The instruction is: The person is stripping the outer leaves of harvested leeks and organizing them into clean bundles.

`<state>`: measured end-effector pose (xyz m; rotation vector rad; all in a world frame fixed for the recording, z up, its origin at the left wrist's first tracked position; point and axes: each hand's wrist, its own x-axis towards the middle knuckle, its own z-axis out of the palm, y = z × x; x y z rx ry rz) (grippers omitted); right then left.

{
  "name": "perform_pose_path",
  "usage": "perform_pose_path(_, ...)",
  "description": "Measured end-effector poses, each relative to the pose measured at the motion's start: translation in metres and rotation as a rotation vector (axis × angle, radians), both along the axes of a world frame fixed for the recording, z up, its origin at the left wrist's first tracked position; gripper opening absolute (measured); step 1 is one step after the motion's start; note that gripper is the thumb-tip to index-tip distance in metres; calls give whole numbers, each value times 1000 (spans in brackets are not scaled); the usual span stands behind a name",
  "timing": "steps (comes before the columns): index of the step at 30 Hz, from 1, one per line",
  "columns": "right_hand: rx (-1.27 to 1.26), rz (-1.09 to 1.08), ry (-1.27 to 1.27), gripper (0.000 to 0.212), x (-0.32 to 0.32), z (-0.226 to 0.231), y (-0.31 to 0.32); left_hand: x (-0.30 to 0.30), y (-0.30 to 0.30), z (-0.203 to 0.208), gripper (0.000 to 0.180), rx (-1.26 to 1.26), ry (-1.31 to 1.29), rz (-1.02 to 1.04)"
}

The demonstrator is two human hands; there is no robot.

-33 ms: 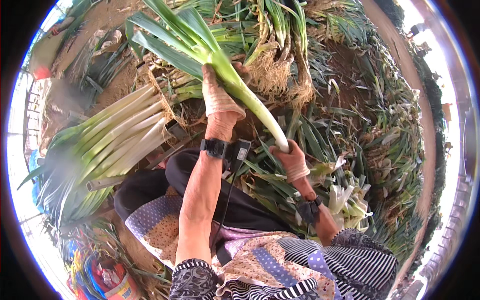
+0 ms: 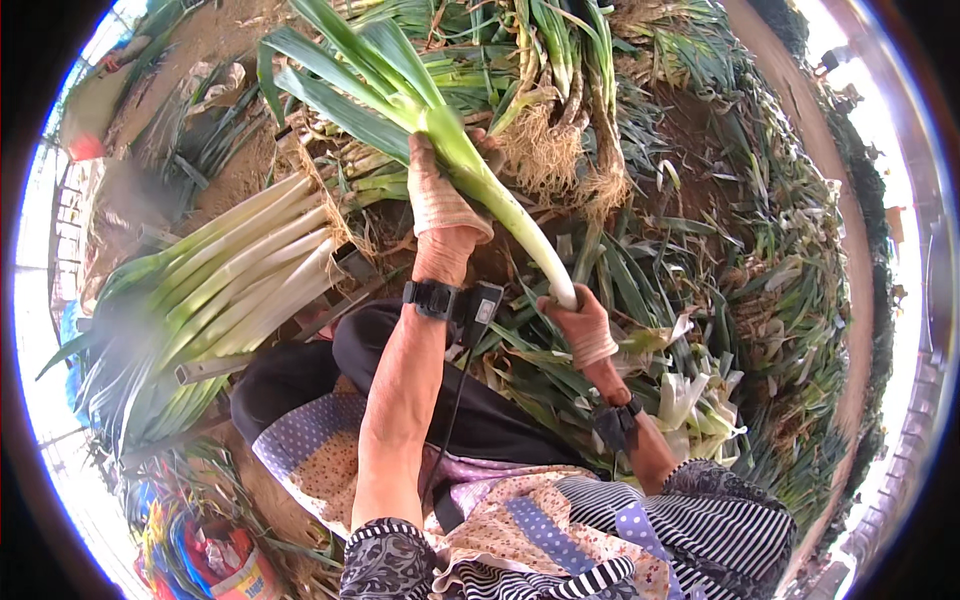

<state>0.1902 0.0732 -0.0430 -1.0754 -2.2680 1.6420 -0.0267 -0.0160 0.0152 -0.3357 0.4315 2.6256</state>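
A large leek [image 2: 500, 203] lies slantwise between my gloved hands, its green leaves up at the far left and its white root end down at the right. My left hand [image 2: 440, 190] is closed round the pale green part just below where the leaves fan out. With its fingers wrapped about the white end, my right hand [image 2: 582, 325] grips the leek's lower tip, so the root end is hidden in the glove. Left of my left forearm rests a row of trimmed leeks [image 2: 245, 265], white ends toward me, on a metal frame [image 2: 205, 369].
Untrimmed leeks with shaggy roots [image 2: 545, 140] lie beyond my hands. Stripped leaves [image 2: 690, 400] pile up at the right of my lap, and more leek greens [image 2: 800, 330] cover the ground further right. A bucket [image 2: 245, 575] with coloured ties stands at the lower left.
The leek and my left hand have shifted very slightly to the right. Both hands keep the same hold.
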Motion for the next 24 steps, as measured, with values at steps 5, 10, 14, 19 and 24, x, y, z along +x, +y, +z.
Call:
perform_pose_path(5, -184, -62, -25, 45, -12, 12, -7, -5, 7, -12, 47, 64, 18, -133)
perform_pose_path(10, -135, -95, 61, 46, -11, 12, -5, -6, 10, -14, 36, -47, -6, -251)
perform_pose_path(14, -162, -153, 61, 44, -18, 30, -1, 7, 12, -17, 23, -156, 49, -361)
perform_pose_path(19, -166, -167, 187, 36, -39, 28, 7, 44, 19, -35, 17, -924, 480, -769)
perform_pose_path(24, -83, -83, 127, 40, -32, 52, 3, 0, -4, -81, 23, -921, 182, -724)
